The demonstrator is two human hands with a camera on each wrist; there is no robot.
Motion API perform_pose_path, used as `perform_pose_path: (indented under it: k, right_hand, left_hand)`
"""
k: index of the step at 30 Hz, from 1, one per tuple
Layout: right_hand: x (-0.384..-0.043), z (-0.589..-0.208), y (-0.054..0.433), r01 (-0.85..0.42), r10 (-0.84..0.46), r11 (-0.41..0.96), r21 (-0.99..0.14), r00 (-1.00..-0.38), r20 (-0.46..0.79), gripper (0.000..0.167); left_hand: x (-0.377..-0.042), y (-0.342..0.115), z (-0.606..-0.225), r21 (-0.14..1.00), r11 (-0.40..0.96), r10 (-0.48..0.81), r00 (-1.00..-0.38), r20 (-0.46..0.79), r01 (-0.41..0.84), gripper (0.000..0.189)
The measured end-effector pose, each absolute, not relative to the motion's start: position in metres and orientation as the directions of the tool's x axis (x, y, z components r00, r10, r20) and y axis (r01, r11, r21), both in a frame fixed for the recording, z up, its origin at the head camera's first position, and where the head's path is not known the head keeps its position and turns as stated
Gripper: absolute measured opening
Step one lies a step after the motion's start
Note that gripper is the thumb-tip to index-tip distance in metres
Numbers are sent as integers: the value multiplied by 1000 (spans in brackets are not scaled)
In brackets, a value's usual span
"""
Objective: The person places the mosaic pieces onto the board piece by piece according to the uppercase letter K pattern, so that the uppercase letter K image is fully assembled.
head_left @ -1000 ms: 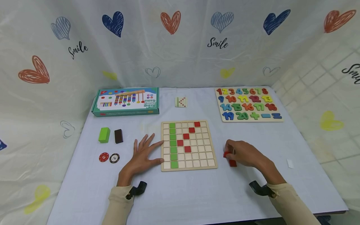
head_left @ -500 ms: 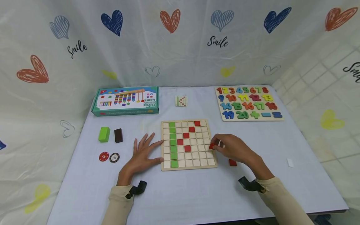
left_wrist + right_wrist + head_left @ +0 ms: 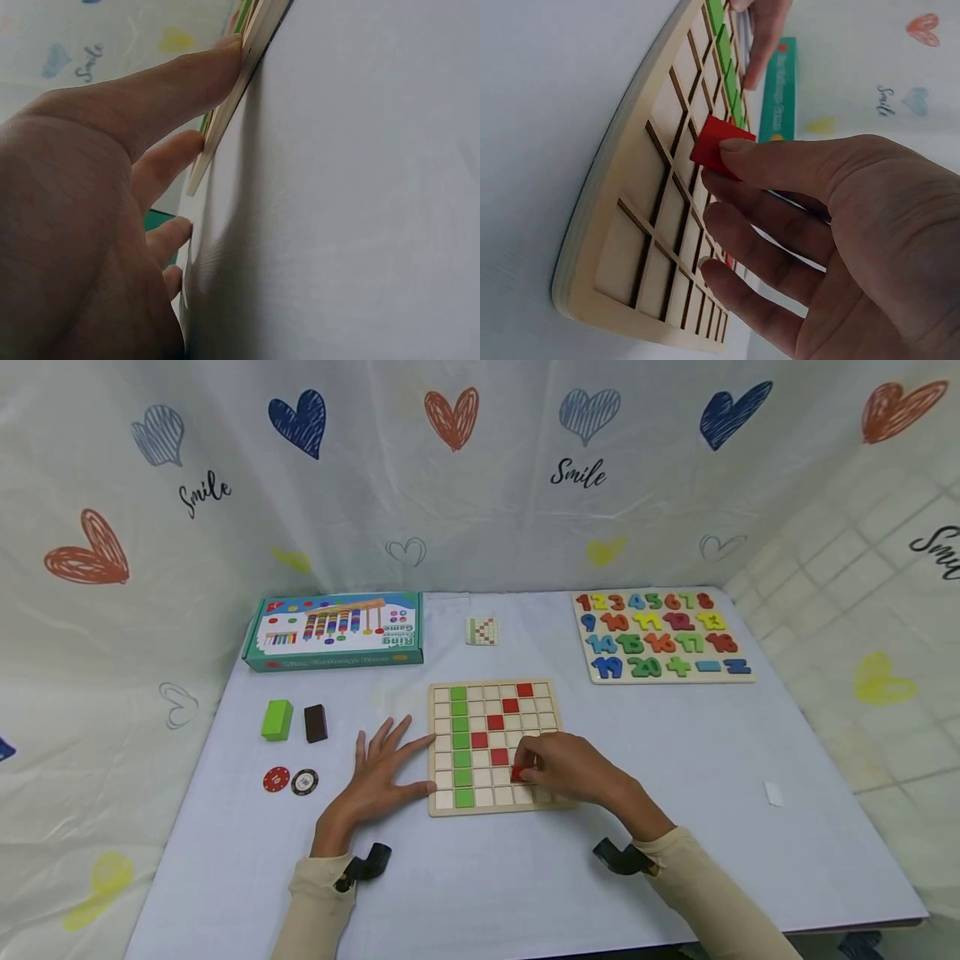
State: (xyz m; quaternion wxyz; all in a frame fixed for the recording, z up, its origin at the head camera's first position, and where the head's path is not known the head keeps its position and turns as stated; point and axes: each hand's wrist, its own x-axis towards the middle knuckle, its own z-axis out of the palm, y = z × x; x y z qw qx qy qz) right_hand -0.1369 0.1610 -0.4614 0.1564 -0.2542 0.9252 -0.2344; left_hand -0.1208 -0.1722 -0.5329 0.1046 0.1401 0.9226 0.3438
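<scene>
A wooden grid board (image 3: 504,796) lies in front of me. Green tiles (image 3: 462,759) fill one column, and several red tiles (image 3: 495,722) sit in cells running diagonally. My right hand (image 3: 568,768) is over the board's lower right, pinching a red tile (image 3: 712,142) between thumb and forefinger. In the right wrist view that tile is tilted just above the cells. My left hand (image 3: 378,777) rests at the board's left edge with fingers spread; its thumb and forefinger touch the rim, as the left wrist view (image 3: 180,97) also shows.
Left of the board are a green block (image 3: 277,720), a dark brown block (image 3: 315,723), a red chip (image 3: 276,779) and a black-and-white chip (image 3: 304,782). Behind stand a game box (image 3: 333,631), a small pattern card (image 3: 482,631) and a number board (image 3: 663,635). A white slip (image 3: 773,794) lies far right.
My right hand has picked up a red tile from the table at right and carried it left over the board. Its wrist now hides the other loose red tile's spot. The left hand stays put.
</scene>
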Motion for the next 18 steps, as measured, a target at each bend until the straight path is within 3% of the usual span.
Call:
perform_pose_path:
  k: [9, 18]
  right_hand:
    - [-137, -462, 161, -380, -538, 764, -521, -822, -188, 8]
    - [-136, -473, 163, -408, -531, 763, -502, -838, -125, 5]
  left_hand:
    - [-120, -172, -534, 667, 719, 333, -939, -85, 195, 79]
    - [-121, -172, -534, 655, 732, 330, -939, -99, 188, 79]
